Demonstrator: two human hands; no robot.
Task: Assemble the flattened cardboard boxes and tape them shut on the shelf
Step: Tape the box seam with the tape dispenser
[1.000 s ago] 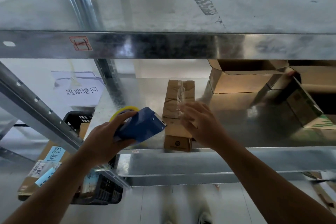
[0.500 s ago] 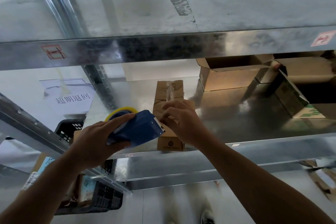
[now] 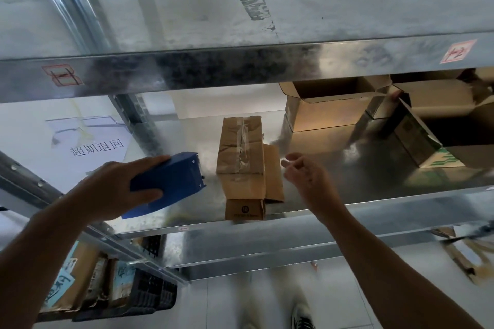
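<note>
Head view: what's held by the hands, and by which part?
Left hand grips the blue tape dispenser around its body. Right hand holds nothing, loosely curled beside the taped cardboard box.

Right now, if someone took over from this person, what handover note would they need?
Left hand grips the blue tape dispenser, just left of the small box.
Right hand is loosely curled and holds nothing, right of that box.
Done: the box lies on the metal shelf with clear tape along its top.
Left: a cardboard flap sticks out at its right side, and the larger boxes at the back right stand open.
</note>
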